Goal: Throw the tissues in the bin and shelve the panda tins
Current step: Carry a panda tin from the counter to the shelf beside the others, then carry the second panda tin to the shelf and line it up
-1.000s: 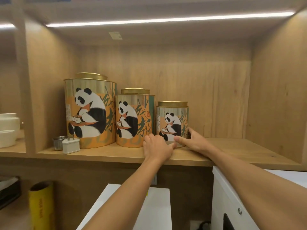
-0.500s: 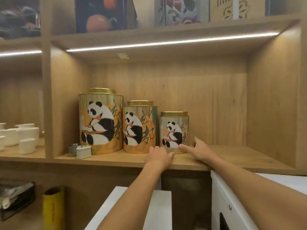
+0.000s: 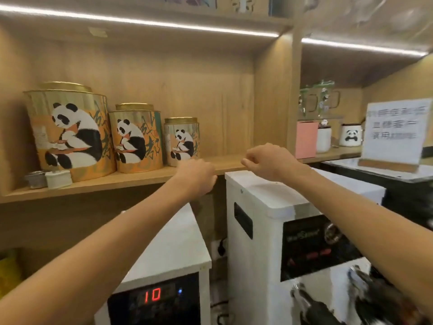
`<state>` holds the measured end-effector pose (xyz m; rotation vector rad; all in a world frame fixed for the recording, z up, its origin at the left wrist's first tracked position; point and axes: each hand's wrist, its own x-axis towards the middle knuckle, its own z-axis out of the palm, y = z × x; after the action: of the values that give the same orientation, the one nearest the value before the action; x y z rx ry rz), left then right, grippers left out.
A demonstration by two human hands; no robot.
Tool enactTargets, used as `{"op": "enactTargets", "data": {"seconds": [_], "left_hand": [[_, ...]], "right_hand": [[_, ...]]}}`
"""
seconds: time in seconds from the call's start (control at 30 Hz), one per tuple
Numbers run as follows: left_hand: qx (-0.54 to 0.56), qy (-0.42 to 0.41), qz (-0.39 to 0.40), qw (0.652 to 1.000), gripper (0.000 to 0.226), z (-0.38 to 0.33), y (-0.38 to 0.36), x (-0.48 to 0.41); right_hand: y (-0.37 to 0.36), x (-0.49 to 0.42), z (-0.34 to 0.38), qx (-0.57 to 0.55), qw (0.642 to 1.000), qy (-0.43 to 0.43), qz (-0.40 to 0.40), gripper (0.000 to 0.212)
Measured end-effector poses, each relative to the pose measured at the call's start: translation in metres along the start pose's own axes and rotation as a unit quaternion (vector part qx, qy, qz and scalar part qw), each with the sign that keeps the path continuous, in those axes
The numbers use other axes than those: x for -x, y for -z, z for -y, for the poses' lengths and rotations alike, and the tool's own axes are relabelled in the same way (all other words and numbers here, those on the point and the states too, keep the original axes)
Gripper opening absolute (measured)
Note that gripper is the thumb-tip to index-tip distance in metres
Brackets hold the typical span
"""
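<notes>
Panda tins [image 3: 138, 139]: three upright in row, left part of wooden shelf [image 3: 131, 180], largest far left. Hands touched smallest tin [image 3: 181, 141] a second ago; now drawn back right, clear of it. Left hand [image 3: 199, 177], right hand [image 3: 269, 161]: fingers [image 3: 248, 161] curled, holding nothing. Shelving looks done; tissues, bin not in view.

Three panda tins stand in a row on the wooden shelf [image 3: 140, 180], stepping down in size: the large tin [image 3: 68, 130], the medium tin [image 3: 137, 137] just beside it, then the small tin [image 3: 181, 141]. The left hand [image 3: 196, 177] and the right hand [image 3: 269, 160] hover in front of the shelf edge with fingers curled, holding nothing, clear of the tins. Below, a white machine [image 3: 168, 249] shows a red "10" [image 3: 152, 294].
</notes>
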<state>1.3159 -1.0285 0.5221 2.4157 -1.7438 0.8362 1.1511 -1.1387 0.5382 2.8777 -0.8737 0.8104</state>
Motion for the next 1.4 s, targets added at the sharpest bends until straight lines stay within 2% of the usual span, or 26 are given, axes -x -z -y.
{"op": "enactTargets", "data": {"seconds": [0.1,0.23,0.33,0.43,0.6,0.73,0.9,1.0,1.1,1.17,1.23,1.33,1.4], "left_hand": [[0.035,-0.099,-0.048,0.993,0.041,-0.066,0.038,0.007],[0.04,-0.249,-0.094,0.963,0.031,-0.181,0.096,0.042],[0.094,-0.371,-0.107,0.918,0.03,-0.269,0.12,0.093],[0.155,-0.501,-0.07,0.849,0.032,-0.356,0.12,0.18],[0.207,-0.709,0.0,0.674,0.031,-0.466,0.12,0.389],[0.235,-0.814,0.002,0.531,0.03,-0.511,0.138,0.55],[0.241,-0.897,-0.046,0.368,0.031,-0.529,0.154,0.718],[0.225,-0.939,-0.024,0.26,0.027,-0.524,0.153,0.803],[0.203,-0.965,-0.015,0.163,0.023,-0.518,0.145,0.875],[0.169,-0.978,-0.05,0.109,0.025,-0.52,0.143,0.914],[0.132,-0.984,-0.091,0.071,0.027,-0.524,0.146,0.946],[0.103,-0.986,-0.121,0.045,0.029,-0.538,0.159,0.988],[0.088,-0.989,-0.114,0.042,0.031,-0.55,0.171,1.012]], "right_hand": [[0.04,0.066,-0.01,0.103,0.993,-0.033,-0.047,0.034],[0.107,0.196,-0.03,0.236,0.958,-0.135,-0.093,0.035],[0.143,0.334,-0.042,0.259,0.923,-0.272,-0.088,0.037],[0.154,0.501,-0.025,0.253,0.872,-0.414,-0.059,0.032],[0.138,0.763,0.097,0.243,0.72,-0.649,-0.03,0.035],[0.12,0.9,0.236,0.207,0.585,-0.783,-0.04,0.037],[0.079,0.989,0.405,0.174,0.411,-0.887,-0.117,0.028],[0.039,1.009,0.489,0.14,0.307,-0.93,-0.147,0.031],[-0.004,1.012,0.558,0.132,0.185,-0.962,-0.149,0.037],[-0.024,1.006,0.594,0.134,0.101,-0.973,-0.159,0.037],[-0.038,0.996,0.622,0.131,0.037,-0.976,-0.169,0.037],[-0.049,0.992,0.648,0.134,-0.033,-0.97,-0.198,0.036],[-0.049,0.998,0.657,0.131,-0.059,-0.968,-0.207,0.035]]}}
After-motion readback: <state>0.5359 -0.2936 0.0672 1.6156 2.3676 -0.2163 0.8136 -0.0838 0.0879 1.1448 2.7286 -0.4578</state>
